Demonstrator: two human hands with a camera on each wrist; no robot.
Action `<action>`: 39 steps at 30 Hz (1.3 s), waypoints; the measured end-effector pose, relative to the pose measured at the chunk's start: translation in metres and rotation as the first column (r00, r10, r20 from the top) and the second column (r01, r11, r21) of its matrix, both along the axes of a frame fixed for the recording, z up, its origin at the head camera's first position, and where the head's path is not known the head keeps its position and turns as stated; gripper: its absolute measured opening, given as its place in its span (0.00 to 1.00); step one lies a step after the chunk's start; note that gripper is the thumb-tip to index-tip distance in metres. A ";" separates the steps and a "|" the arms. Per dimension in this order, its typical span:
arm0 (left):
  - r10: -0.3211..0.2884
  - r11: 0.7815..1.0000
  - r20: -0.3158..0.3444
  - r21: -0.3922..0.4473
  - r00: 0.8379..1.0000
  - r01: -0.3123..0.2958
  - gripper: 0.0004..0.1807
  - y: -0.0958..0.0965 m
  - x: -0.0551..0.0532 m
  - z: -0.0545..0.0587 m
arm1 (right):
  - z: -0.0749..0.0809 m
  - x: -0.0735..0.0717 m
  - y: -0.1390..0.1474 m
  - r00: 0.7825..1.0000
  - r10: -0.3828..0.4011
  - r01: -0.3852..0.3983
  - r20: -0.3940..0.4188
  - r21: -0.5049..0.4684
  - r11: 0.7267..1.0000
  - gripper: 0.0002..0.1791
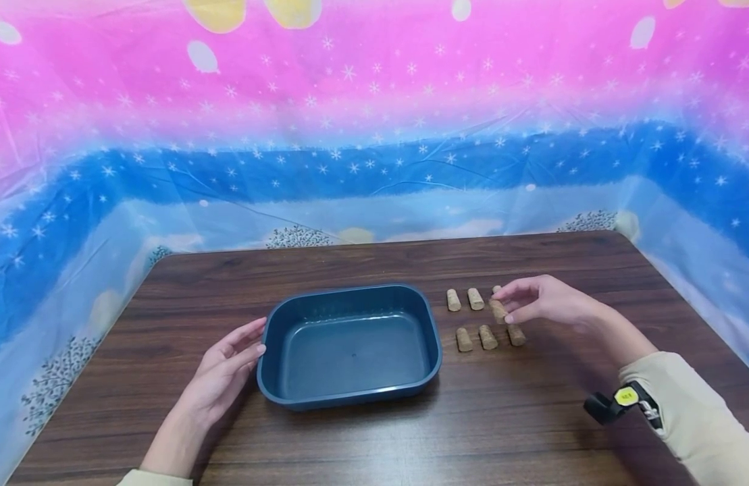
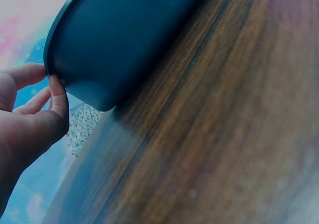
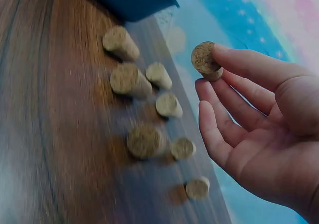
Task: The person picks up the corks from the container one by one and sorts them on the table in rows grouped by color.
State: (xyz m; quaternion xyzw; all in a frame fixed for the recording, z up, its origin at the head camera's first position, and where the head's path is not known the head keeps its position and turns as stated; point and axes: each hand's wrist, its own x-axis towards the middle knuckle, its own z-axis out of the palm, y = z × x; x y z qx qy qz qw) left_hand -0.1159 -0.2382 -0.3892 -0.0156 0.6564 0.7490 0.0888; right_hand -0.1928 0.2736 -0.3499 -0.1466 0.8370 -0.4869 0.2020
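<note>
My right hand (image 1: 547, 300) pinches a cork stopper (image 1: 498, 311) between thumb and fingertips, above the other corks. The right wrist view shows this cork (image 3: 205, 59) with its broad round end turned to the camera, off the table. Two rows of tapered corks (image 1: 487, 337) stand on the table below, several in all; my hand partly hides the far row's right end. My left hand (image 1: 219, 374) touches the left side of a dark blue rectangular basin (image 1: 350, 393), fingertips and thumb resting at the rim. In the left wrist view its fingers (image 2: 59, 97) meet the basin's outer corner.
The dark wood-grain table (image 1: 374, 442) carries the basin left of the corks. A pink and blue snowflake-patterned cloth (image 1: 374, 135) hangs along the table's back and sides. A black strap with a yellow tag (image 1: 626, 396) sits at the right wrist.
</note>
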 end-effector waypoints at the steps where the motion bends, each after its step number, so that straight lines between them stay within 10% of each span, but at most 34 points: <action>1: 0.002 1.000 0.001 -0.002 1.000 -0.002 0.26 0.000 0.000 0.000 | -0.001 0.001 0.004 1.000 -0.005 0.005 0.006 -0.010 1.000 0.29; 39: 0.011 1.000 0.003 0.014 1.000 -0.011 0.25 0.000 0.000 -0.002 | -0.050 0.015 0.075 0.995 -0.096 0.097 0.028 -0.050 0.994 0.29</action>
